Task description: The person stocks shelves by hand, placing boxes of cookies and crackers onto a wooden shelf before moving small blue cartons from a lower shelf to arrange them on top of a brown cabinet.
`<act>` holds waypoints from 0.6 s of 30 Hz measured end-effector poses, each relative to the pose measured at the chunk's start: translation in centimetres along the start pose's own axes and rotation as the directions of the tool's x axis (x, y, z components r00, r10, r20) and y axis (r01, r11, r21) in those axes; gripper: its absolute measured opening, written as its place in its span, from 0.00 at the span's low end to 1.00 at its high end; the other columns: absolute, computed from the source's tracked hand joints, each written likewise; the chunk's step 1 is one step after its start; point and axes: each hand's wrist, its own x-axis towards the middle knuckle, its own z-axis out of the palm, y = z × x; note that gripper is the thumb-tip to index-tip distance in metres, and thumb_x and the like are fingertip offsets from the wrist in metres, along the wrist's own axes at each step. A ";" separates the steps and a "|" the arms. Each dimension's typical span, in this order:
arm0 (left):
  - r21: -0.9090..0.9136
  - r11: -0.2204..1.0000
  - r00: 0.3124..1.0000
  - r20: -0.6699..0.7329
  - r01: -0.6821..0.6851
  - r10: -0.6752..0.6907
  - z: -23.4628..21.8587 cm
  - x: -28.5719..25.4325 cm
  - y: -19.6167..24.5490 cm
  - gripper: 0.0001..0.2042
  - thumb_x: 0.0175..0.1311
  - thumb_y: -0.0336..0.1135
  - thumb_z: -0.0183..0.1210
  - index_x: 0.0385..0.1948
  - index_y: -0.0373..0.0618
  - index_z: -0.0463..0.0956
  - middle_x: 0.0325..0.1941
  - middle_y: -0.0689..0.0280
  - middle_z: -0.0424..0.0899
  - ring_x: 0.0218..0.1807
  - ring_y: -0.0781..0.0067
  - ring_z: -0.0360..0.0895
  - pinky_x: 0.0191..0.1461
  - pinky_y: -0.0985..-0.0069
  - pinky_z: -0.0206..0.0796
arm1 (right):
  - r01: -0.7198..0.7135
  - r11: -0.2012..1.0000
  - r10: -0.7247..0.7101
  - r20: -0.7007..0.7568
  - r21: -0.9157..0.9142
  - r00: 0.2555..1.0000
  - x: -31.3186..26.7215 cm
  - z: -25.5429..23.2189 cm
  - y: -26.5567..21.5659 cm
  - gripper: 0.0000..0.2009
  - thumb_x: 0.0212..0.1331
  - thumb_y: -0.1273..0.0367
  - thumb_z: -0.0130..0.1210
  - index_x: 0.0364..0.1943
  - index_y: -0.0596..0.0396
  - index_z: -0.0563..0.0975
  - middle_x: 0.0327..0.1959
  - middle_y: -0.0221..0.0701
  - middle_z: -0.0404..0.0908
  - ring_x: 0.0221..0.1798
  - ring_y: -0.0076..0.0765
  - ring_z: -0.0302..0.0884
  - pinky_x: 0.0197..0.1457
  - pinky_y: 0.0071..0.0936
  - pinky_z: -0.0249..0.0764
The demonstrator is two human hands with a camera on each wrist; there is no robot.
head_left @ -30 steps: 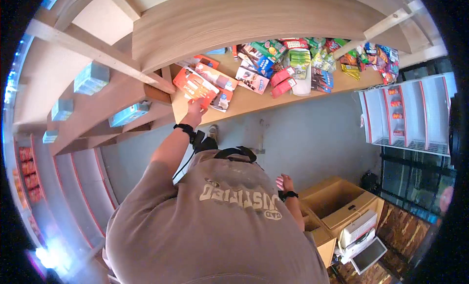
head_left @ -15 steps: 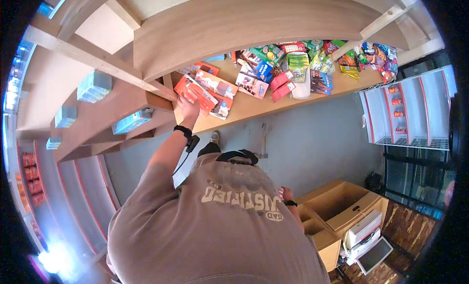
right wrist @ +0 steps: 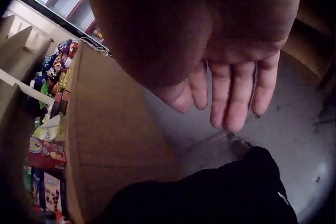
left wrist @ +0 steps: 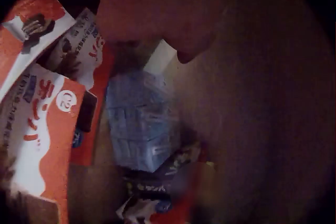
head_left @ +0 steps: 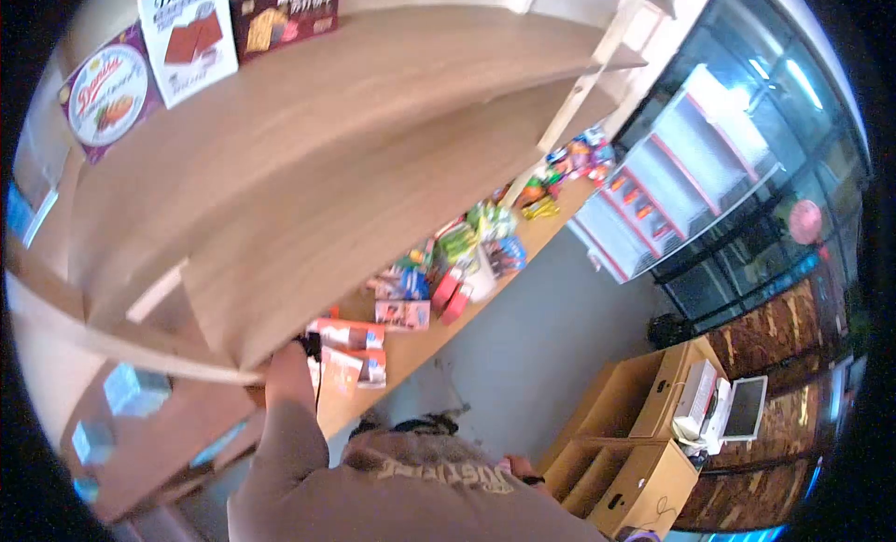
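Observation:
My left hand reaches in under the upper board; in the head view that board and the wrist strap hide it. In the left wrist view it is a dark, blurred shape over a small white piece, and I cannot tell whether its fingers hold anything. Below it lie blue, clear-wrapped packs. Orange-and-white snack boxes lie beside them, also seen as boxes near the forearm in the head view. My right hand hangs over the floor, palm showing and fingers loosely extended, with nothing in it.
Colourful snack bags and pink-red boxes line the wooden shelf. Above is a long upper board carrying upright boxes. A white rack and a brown cabinet stand to the right.
My left hand has gone from the orange box at the shelf's front to deeper under the upper board. The head view has turned and now takes in the board above. The right hand stays low.

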 end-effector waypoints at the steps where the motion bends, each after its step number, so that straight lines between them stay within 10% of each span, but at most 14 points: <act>1: -0.024 0.999 1.000 0.017 -0.025 0.025 1.4 1.3 1.5 0.29 0.54 0.42 0.58 0.58 0.39 0.63 0.57 0.41 0.68 0.60 0.40 0.64 0.65 0.53 0.56 | -0.001 0.998 0.002 -0.015 0.069 1.000 0.2 -0.8 2.7 0.14 0.61 0.58 0.47 0.43 0.50 0.74 0.35 0.32 0.80 0.34 0.36 0.79 0.32 0.34 0.77; 9: -0.044 0.995 0.996 0.036 -0.084 0.086 1.5 5.0 4.8 0.28 0.55 0.40 0.58 0.57 0.39 0.63 0.56 0.42 0.68 0.59 0.40 0.65 0.63 0.53 0.57 | -0.111 0.894 0.102 0.043 0.434 0.994 3.9 0.4 17.2 0.18 0.61 0.54 0.51 0.49 0.47 0.69 0.40 0.32 0.74 0.42 0.39 0.74 0.41 0.42 0.75; 18: 0.023 0.998 0.997 0.052 -0.056 0.054 -0.1 3.5 0.1 0.26 0.55 0.38 0.57 0.57 0.40 0.64 0.56 0.42 0.69 0.58 0.40 0.66 0.62 0.53 0.59 | 0.015 0.963 -0.009 -0.024 0.270 1.000 0.1 0.9 9.5 0.19 0.61 0.54 0.51 0.50 0.48 0.69 0.41 0.32 0.74 0.43 0.39 0.74 0.42 0.43 0.75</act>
